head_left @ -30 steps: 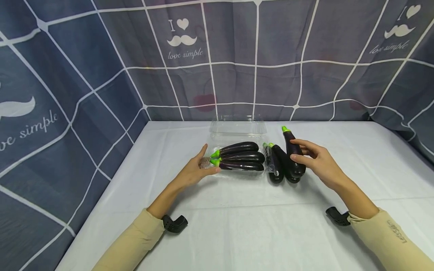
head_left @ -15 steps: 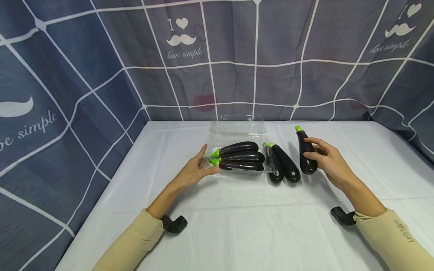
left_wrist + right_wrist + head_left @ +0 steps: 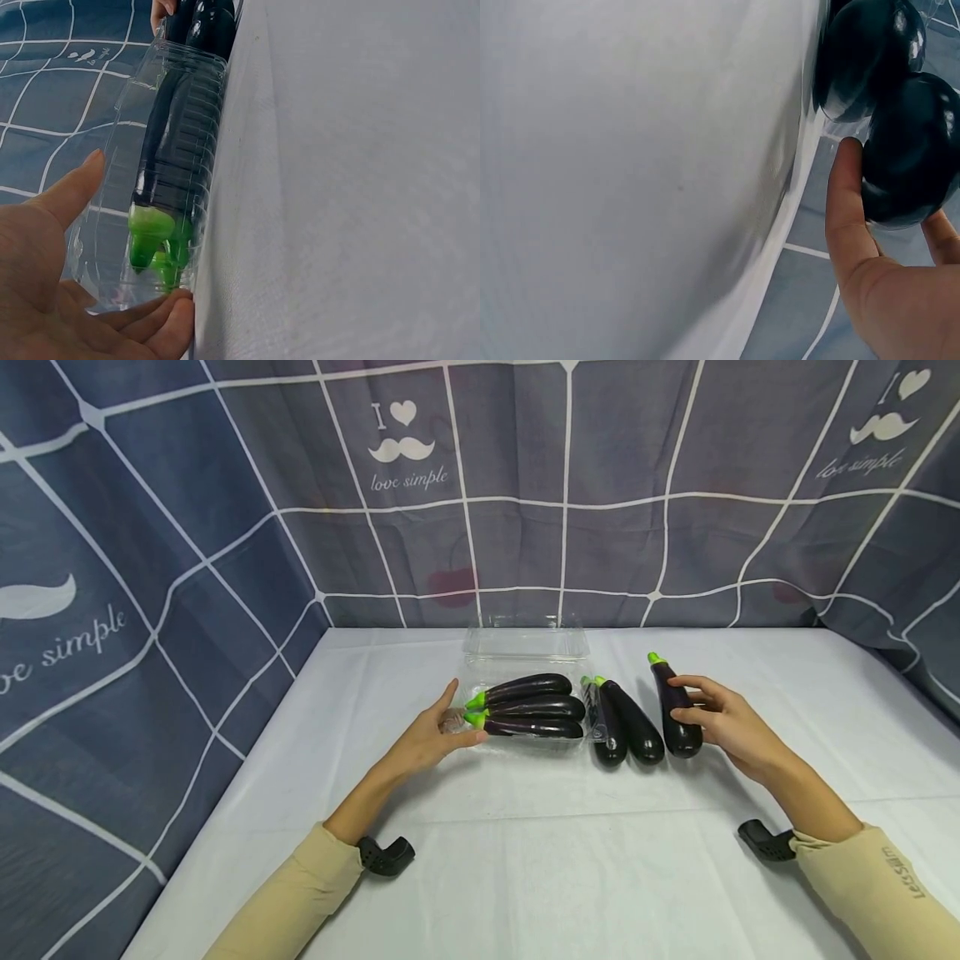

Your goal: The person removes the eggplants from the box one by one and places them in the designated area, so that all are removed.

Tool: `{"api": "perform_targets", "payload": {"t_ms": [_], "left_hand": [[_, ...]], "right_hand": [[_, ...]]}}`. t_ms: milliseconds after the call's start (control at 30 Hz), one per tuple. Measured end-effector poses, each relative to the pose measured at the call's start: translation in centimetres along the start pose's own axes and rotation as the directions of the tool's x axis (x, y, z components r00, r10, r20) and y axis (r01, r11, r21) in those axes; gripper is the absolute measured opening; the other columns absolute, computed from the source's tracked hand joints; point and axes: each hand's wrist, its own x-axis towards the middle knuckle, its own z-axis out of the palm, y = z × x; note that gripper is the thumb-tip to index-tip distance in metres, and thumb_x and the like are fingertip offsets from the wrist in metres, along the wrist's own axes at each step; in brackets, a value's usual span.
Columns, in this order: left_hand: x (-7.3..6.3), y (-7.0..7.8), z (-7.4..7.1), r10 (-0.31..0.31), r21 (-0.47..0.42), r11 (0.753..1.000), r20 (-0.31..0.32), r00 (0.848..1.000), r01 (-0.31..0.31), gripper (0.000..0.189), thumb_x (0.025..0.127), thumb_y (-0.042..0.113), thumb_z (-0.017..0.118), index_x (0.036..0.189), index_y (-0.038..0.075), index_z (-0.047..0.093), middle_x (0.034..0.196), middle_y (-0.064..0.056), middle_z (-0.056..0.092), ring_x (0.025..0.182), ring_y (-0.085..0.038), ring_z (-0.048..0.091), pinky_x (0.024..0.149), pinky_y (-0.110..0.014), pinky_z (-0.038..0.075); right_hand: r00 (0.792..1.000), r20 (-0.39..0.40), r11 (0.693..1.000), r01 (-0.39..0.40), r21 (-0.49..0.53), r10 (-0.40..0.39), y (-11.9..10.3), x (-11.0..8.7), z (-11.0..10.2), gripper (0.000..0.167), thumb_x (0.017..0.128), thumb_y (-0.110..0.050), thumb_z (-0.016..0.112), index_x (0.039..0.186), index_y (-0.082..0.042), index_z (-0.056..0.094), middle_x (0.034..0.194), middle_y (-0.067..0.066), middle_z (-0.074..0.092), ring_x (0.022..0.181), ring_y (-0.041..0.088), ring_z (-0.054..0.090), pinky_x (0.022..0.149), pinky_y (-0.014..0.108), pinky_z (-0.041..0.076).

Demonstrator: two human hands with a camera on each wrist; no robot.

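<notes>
In the head view, a clear plastic box (image 3: 487, 675) lies on the table with its lid raised at the back. Three dark purple eggplants (image 3: 534, 705) with green stems lie in it side by side. My left hand (image 3: 429, 742) holds the box's left end, thumb at the front and fingers toward the back. My right hand (image 3: 723, 722) grips another eggplant (image 3: 673, 706) between thumb and fingers; its stem points away from me. Just left of it, two more eggplants (image 3: 636, 727) lie against the box's right end. The right wrist view shows the held eggplant's rounded end (image 3: 915, 157) by the thumb.
A white cloth covers the table (image 3: 480, 868). Gray-blue curtain (image 3: 615, 452) with white lines hangs behind and at both sides. A black wrist device (image 3: 386, 857) sits below the left sleeve, and another (image 3: 765, 842) below the right.
My right hand has carried its eggplant rightward, off the pile of two, then lowered it slightly toward me beside them. My left hand and the box stay put.
</notes>
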Motion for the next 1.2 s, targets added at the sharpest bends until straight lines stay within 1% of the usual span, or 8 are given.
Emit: {"api": "perform_targets", "payload": {"t_ms": [233,400,533,700,900,967,1067,1200], "left_hand": [[0.2,0.1,0.1,0.008,0.016,1.000,0.003,1.000,-0.008,0.107,0.085,0.048,0.075,0.160,0.024,0.003,0.152,-0.020,0.037,0.140,-0.033,0.034,0.106,-0.055,0.034],[0.3,0.3,0.2,0.014,0.007,1.000,0.007,1.000,-0.014,0.108,0.084,0.049,0.076,0.160,0.025,0.003,0.151,-0.019,0.039,0.139,-0.032,0.036,0.106,-0.055,0.034],[0.3,0.3,0.4,0.007,-0.002,1.000,0.009,1.000,-0.007,0.107,0.084,0.048,0.076,0.160,0.027,0.004,0.150,-0.018,0.040,0.139,-0.032,0.036,0.106,-0.054,0.035],[0.1,0.3,0.4,-0.005,-0.011,1.000,0.003,1.000,0.006,0.107,0.084,0.048,0.077,0.160,0.028,0.004,0.152,-0.019,0.038,0.140,-0.032,0.033,0.107,-0.056,0.033],[0.0,0.3,0.3,-0.007,-0.007,1.000,0.007,1.000,0.007,0.107,0.084,0.048,0.076,0.160,0.027,0.004,0.152,-0.020,0.037,0.141,-0.034,0.033,0.107,-0.056,0.032],[0.0,0.3,0.3,-0.005,-0.005,1.000,0.007,1.000,0.005,0.107,0.084,0.048,0.076,0.160,0.026,0.004,0.152,-0.020,0.037,0.140,-0.034,0.034,0.107,-0.056,0.032],[0.0,0.3,0.2,-0.005,-0.005,1.000,0.003,1.000,0.005,0.107,0.085,0.047,0.076,0.160,0.027,0.003,0.152,-0.019,0.038,0.139,-0.034,0.035,0.107,-0.056,0.033],[0.0,0.2,0.1,-0.007,-0.003,1.000,-0.001,1.000,0.007,0.106,0.085,0.047,0.076,0.160,0.028,0.003,0.152,-0.019,0.038,0.140,-0.033,0.035,0.107,-0.056,0.032]], "right_hand": [[1.000,0.002,0.997,-0.017,-0.075,0.017,0.3,0.0,-0.3,0.057,0.099,-0.021,0.062,0.148,-0.007,0.037,0.143,0.027,0.033,0.104,0.009,0.049,0.080,0.026,0.047],[0.999,0.001,0.992,-0.034,-0.125,0.034,0.6,-0.3,-0.6,0.058,0.100,-0.024,0.061,0.148,-0.005,0.036,0.136,0.023,0.033,0.101,0.015,0.045,0.077,0.028,0.046],[0.999,0.018,0.991,-0.036,-0.129,0.039,0.9,-0.2,-0.5,0.058,0.099,-0.022,0.061,0.148,-0.004,0.037,0.134,0.024,0.032,0.101,0.018,0.042,0.076,0.027,0.045],[0.999,0.032,0.988,-0.027,-0.153,0.033,1.0,-0.1,-0.3,0.059,0.098,-0.022,0.063,0.148,-0.004,0.039,0.137,0.026,0.034,0.105,0.018,0.044,0.078,0.025,0.045],[0.999,0.022,0.985,-0.025,-0.169,0.029,0.9,-0.1,-0.3,0.062,0.097,-0.024,0.065,0.149,-0.004,0.039,0.131,0.025,0.040,0.099,0.017,0.049,0.077,0.026,0.047],[0.999,0.016,0.981,-0.029,-0.189,0.033,0.8,0.0,-0.2,0.064,0.096,-0.025,0.066,0.150,-0.004,0.037,0.131,0.026,0.043,0.099,0.017,0.050,0.076,0.026,0.047],[0.999,0.014,0.974,-0.033,-0.226,0.037,0.8,0.3,-0.1,0.070,0.095,-0.027,0.068,0.152,-0.004,0.034,0.132,0.027,0.045,0.101,0.019,0.051,0.076,0.026,0.047],[0.999,0.017,0.965,-0.026,-0.262,0.032,0.9,0.7,0.1,0.075,0.095,-0.027,0.068,0.154,-0.003,0.030,0.134,0.029,0.046,0.108,0.026,0.051,0.076,0.025,0.047]]}}
